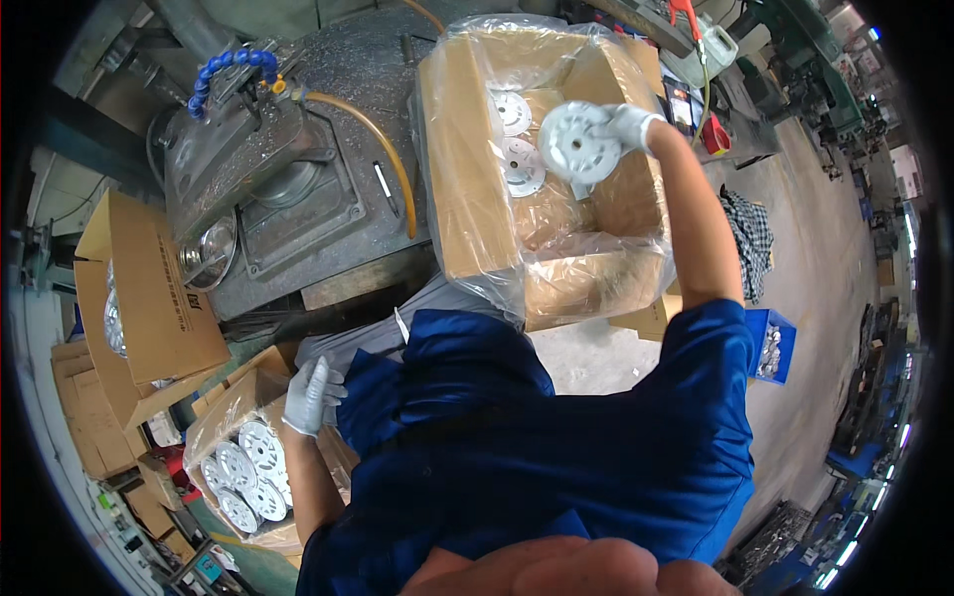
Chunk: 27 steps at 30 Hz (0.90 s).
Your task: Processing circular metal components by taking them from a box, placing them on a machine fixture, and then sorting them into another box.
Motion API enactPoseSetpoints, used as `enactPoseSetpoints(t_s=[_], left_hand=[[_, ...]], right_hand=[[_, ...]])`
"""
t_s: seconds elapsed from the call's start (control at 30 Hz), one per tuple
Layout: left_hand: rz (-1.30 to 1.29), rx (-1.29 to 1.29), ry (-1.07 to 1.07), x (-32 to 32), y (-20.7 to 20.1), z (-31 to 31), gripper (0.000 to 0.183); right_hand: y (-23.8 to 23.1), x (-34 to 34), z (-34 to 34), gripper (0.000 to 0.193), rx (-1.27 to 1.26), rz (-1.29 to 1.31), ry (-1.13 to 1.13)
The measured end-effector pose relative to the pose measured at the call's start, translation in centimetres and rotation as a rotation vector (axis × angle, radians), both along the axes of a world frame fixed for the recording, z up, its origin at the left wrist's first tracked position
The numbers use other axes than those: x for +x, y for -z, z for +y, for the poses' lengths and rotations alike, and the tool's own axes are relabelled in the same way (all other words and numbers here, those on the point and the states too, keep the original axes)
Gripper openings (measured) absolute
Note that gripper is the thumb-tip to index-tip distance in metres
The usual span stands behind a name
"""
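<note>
My right hand (628, 129), in a white glove, is closed on the edge of a round silver metal disc (574, 145) with slots and a centre hole. It holds the disc over a cardboard box (462, 189) lined with clear plastic. Inside that box, two similar discs, an upper one (511, 112) and a lower one (521, 167), lie at the left. My left hand (313, 395), also gloved, hangs low at the left with nothing visible in it, its fingers loosely apart. Near it, a second lined box (214, 432) contains several stacked metal discs (260, 447).
A metal machine (248, 159) with a blue segmented hose (234, 62) and orange tube (383, 139) stands left of the box, metal chips around it. Another carton (149, 288) stands at far left. A blue bin (771, 346) with metal parts sits on the floor at right.
</note>
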<state>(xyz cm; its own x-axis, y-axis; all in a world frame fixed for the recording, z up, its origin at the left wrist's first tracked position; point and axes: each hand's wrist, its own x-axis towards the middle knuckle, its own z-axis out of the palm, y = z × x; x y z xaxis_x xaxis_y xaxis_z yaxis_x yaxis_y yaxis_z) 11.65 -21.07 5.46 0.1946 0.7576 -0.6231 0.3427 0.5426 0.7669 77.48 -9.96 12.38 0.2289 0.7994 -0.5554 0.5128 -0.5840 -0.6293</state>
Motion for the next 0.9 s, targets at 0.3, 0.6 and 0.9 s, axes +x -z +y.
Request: enactPoseSetpoints(t_s=[0.3,0.6,0.9], left_hand=[[0.009,-0.043,0.137,3.0,-0.9,-1.1,0.06],[0.047,-0.031,0.234,4.5,-0.4,0.1,0.058],[0.065,0.038,0.292,5.9,-1.7,0.7,0.059]], right_hand=[[14.5,-6.6,2.0,0.057,-0.398,0.059,-0.413],[16.6,-7.2,1.2,0.059,-0.384,-0.129,-0.524],[17.6,-7.2,1.2,0.061,-0.377,-0.266,-0.62]])
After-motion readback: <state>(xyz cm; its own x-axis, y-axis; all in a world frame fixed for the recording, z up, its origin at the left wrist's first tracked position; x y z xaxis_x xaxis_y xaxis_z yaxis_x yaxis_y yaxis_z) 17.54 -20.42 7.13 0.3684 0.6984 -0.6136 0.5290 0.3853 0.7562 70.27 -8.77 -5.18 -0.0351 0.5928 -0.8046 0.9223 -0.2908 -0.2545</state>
